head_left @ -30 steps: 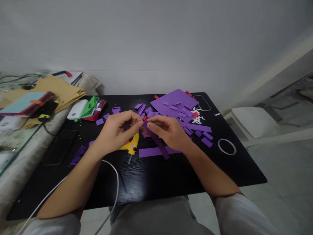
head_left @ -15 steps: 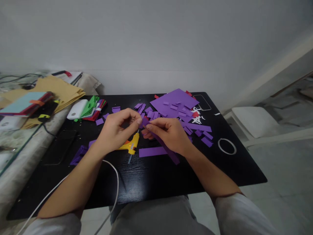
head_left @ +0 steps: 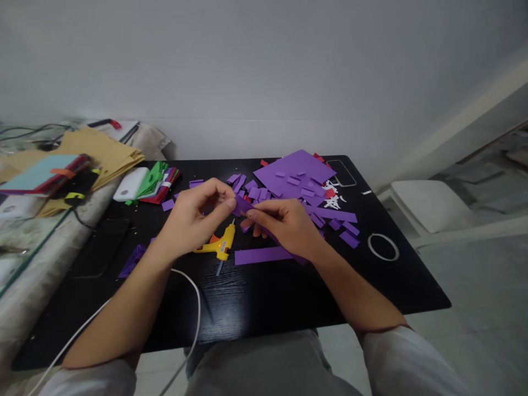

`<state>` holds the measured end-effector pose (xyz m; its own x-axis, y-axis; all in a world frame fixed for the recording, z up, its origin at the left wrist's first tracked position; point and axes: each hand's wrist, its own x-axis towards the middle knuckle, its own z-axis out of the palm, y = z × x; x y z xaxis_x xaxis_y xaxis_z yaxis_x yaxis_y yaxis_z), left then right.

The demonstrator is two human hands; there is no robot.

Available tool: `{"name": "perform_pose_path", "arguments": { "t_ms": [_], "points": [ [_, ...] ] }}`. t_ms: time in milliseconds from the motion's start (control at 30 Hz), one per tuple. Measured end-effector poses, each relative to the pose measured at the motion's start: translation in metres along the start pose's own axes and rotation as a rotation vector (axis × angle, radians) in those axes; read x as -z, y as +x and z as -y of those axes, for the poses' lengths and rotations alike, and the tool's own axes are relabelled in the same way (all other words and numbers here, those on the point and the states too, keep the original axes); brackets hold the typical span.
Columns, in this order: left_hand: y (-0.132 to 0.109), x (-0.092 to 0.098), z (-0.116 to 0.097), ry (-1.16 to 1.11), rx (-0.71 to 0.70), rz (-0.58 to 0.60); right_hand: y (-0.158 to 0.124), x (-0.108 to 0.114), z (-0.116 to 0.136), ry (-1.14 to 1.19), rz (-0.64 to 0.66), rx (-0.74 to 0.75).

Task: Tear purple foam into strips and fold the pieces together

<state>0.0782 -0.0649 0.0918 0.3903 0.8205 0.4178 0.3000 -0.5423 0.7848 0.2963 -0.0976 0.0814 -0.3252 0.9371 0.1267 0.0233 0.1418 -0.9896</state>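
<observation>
Between my two hands, above the black table, is a purple paper strip (head_left: 242,205). My left hand (head_left: 202,212) pinches its far left end between thumb and forefinger. My right hand (head_left: 284,223) is closed on the strip further along, and hides part of it. Just below the left fingers lies a yellow glue gun (head_left: 224,242), with a glue stick poking from its back. A flat purple strip (head_left: 259,256) rests on the table under the right hand. Small cut purple pieces (head_left: 256,192) are scattered behind the hands.
A large purple sheet (head_left: 280,168) carries more small pieces, with white scraps (head_left: 332,201) beside it. A ring (head_left: 383,247) lies at the right. Folded green paper (head_left: 152,179), a phone-like dark slab (head_left: 101,247) and a white cable (head_left: 198,302) are at the left.
The strip has turned, so its lower tail now lies mostly behind my right hand and forearm. My left hand has shifted slightly up and left.
</observation>
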Motion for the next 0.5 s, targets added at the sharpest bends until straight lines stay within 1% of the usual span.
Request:
{"name": "perform_pose_path", "arguments": {
  "t_ms": [100,300,500],
  "points": [
    [0.0003,-0.0046,-0.0016,-0.037,-0.003,0.019,-0.0009,-0.0008,0.0018,-0.053,-0.004,0.023],
    [0.0018,-0.0092,-0.002,-0.09,0.011,-0.012,-0.0014,-0.0017,0.004,-0.09,0.03,0.048],
    [-0.0001,-0.0069,-0.0018,-0.135,0.069,0.004,-0.0009,-0.0026,0.0011,-0.015,0.051,0.031]
  ]
}}
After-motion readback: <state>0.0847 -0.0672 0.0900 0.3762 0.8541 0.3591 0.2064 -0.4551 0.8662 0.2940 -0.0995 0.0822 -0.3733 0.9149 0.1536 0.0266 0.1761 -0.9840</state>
